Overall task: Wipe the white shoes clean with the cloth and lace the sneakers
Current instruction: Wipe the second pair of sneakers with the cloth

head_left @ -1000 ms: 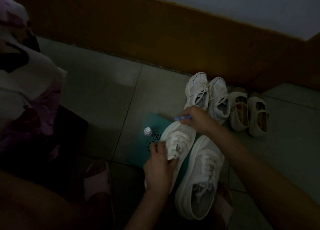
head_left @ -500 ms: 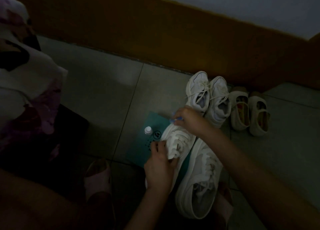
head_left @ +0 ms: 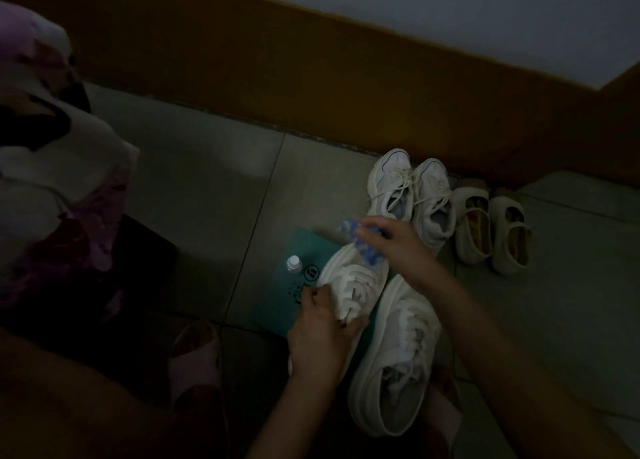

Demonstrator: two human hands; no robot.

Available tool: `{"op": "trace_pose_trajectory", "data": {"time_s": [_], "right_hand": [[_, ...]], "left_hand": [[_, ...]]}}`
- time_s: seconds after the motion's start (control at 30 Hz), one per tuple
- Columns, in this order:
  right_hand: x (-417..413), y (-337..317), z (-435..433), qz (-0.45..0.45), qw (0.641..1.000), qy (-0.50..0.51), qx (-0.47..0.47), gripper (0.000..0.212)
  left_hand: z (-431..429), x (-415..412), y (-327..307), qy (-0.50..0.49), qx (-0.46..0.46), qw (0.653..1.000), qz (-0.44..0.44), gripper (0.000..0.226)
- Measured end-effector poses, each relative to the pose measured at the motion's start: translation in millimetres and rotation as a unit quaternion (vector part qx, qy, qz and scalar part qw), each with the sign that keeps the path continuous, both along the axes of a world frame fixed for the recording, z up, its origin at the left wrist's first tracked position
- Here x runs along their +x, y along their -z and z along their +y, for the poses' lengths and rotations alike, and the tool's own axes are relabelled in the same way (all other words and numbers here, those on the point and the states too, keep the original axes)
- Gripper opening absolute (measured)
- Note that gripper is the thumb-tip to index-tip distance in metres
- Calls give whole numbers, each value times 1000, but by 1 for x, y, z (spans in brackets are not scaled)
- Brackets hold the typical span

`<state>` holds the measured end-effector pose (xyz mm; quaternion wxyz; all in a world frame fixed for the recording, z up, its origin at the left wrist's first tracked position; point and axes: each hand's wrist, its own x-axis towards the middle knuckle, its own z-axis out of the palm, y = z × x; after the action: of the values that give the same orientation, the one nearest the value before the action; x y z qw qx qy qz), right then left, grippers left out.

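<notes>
1. We see the person's left hand (head_left: 320, 323) at about six o'clock from the frame's middle. Its fingers are curled round the side of a white sneaker (head_left: 349, 278) beside the wide laces, clamped on the shoe.
2. The right hand (head_left: 391, 242) lies over that sneaker's toe, at the shoe's one o'clock. Its fingers are closed on a blue-and-white cloth (head_left: 367, 252), which sits against the toe.
3. The cloth is blurred, so the hold looks to us like a bunched grip rather than a flat press.
4. The white sneaker lies on a teal sheet (head_left: 304, 240) with its toe pointing to twelve o'clock.
5. A second white sneaker (head_left: 398, 354), laced, lies just beside the first at its four o'clock, toe likewise towards twelve.
6. A small white-capped bottle (head_left: 293, 263) stands on the teal sheet at the held sneaker's nine o'clock, near it but apart.
7. At the right hand's twelve o'clock, a pair of white laced trainers (head_left: 391, 185) stands close to the brown skirting (head_left: 311, 78).
8. At the hand's three o'clock, a pair of beige strap shoes (head_left: 510, 240) sits side by side.
9. Everything rests on a grey tiled floor (head_left: 194, 188).
10. A pink slipper (head_left: 195, 354) lies at the left hand's nine o'clock, and floral fabric (head_left: 52, 168) fills the frame's nine o'clock edge.
</notes>
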<state>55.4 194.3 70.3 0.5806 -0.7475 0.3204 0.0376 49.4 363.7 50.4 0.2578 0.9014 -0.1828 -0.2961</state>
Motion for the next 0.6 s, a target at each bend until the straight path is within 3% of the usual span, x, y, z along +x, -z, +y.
{"op": "trace_pose_trajectory", "data": {"time_s": [0.07, 0.13, 0.23, 0.33, 0.37, 0.53, 0.6], "right_hand": [[-12, -7, 1, -14, 994, 73, 83, 32], [-21, -14, 11, -51, 967, 149, 202, 33], [-28, -26, 32, -124, 932, 172, 295, 28], [-31, -31, 55, -129, 953, 101, 256, 33], [-31, -32, 61, -125, 961, 77, 234, 36], [-32, -32, 74, -83, 985, -2, 152, 45], [-37, -23, 76, -48, 994, 87, 51, 44]], "left_hand": [[1, 5, -17, -7, -16, 1000, 9, 65], [-1, 15, -33, -81, -112, 989, 61, 47], [-10, 37, -45, -207, -282, 914, 205, 20], [-13, 49, -50, -243, -363, 832, 343, 25], [-12, 51, -50, -236, -377, 826, 346, 27], [1, 49, -34, -252, -360, 852, 286, 18], [8, 52, -26, -267, -327, 873, 243, 23]]}}
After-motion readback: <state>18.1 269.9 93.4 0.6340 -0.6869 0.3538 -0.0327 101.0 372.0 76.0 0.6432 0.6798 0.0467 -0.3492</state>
